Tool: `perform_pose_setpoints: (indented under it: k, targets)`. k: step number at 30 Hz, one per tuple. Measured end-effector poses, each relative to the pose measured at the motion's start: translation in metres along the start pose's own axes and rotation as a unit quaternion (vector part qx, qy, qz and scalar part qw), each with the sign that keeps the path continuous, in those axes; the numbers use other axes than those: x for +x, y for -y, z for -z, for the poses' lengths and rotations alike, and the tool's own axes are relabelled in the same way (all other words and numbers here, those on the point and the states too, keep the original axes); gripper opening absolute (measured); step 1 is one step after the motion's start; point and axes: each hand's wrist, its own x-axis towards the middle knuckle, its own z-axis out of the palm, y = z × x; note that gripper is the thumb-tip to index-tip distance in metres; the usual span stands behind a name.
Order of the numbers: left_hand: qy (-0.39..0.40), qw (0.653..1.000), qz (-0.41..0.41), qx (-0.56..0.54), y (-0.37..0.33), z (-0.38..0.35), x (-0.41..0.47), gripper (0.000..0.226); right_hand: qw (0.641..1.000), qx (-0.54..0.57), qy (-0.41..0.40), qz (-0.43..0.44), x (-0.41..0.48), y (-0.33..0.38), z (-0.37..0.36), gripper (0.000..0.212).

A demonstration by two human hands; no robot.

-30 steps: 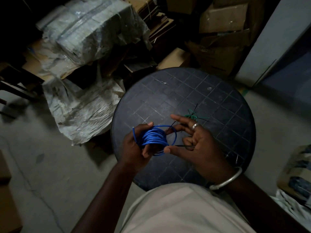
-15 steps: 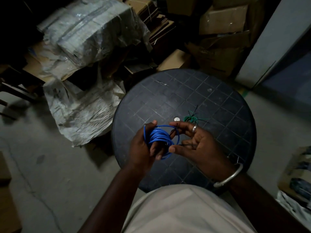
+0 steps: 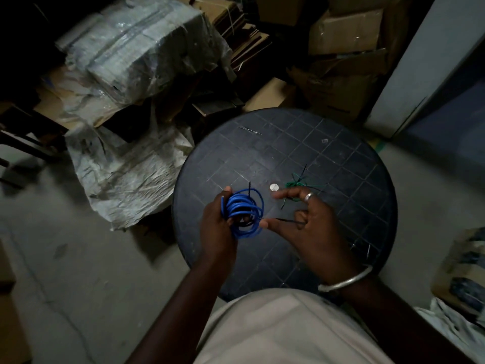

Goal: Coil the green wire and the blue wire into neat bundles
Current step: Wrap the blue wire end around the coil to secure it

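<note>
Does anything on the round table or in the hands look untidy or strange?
The blue wire coil in the left hand is loose, loops splayed unevenly; the right hand holds a thin black tie. A stray small round silver disc lies on the black round table beside the green wire bundle.

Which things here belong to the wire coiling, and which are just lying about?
In the job:
blue wire, coiled, in left hand
black strand, pinched by right hand
green wire, on table

Lying about:
coin
boxes
wrapped bundle
sack
</note>
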Motion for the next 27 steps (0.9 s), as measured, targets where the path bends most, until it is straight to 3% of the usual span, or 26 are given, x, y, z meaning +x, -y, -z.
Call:
perform_pose_setpoints:
  k: [5,9,12,16,18,20,23,25,27]
  targets:
    - [-0.007,0.997,-0.052,0.061,0.007,0.008,0.01,0.039,0.998,-0.023,0.051,0.011,-0.013,0.006,-0.002,0.013]
    - [-0.014,0.991,-0.079,0.111,0.007,0.01,0.01,0.055,0.993,-0.103,0.032,0.044,-0.026,0.01,-0.008,0.013]
    - [0.012,0.992,-0.052,0.117,0.001,0.002,0.005,0.067,0.984,-0.16,-0.006,0.076,-0.028,0.01,-0.013,0.015]
    - [-0.016,0.999,0.025,0.042,-0.001,-0.003,0.005,0.037,0.974,-0.203,-0.024,0.097,-0.027,0.008,-0.016,0.015]
    - [-0.034,0.999,0.019,0.015,-0.003,-0.003,0.003,0.031,0.966,-0.229,-0.034,0.112,-0.028,0.01,-0.016,0.015]
    - [-0.002,0.999,-0.015,0.044,-0.003,0.0,0.001,0.022,0.964,-0.236,-0.03,0.12,-0.03,0.015,-0.015,0.015]
    - [-0.003,0.995,-0.052,0.087,-0.005,0.001,0.0,0.018,0.975,-0.197,-0.002,0.101,-0.033,0.019,-0.015,0.012]
    - [-0.037,0.995,-0.064,0.063,-0.008,0.001,0.002,0.008,0.995,-0.089,0.025,0.032,-0.036,0.024,-0.015,0.012]
    - [-0.066,0.995,-0.052,0.044,-0.009,0.002,0.006,0.027,0.998,0.024,0.06,-0.027,-0.042,0.031,-0.013,0.012]
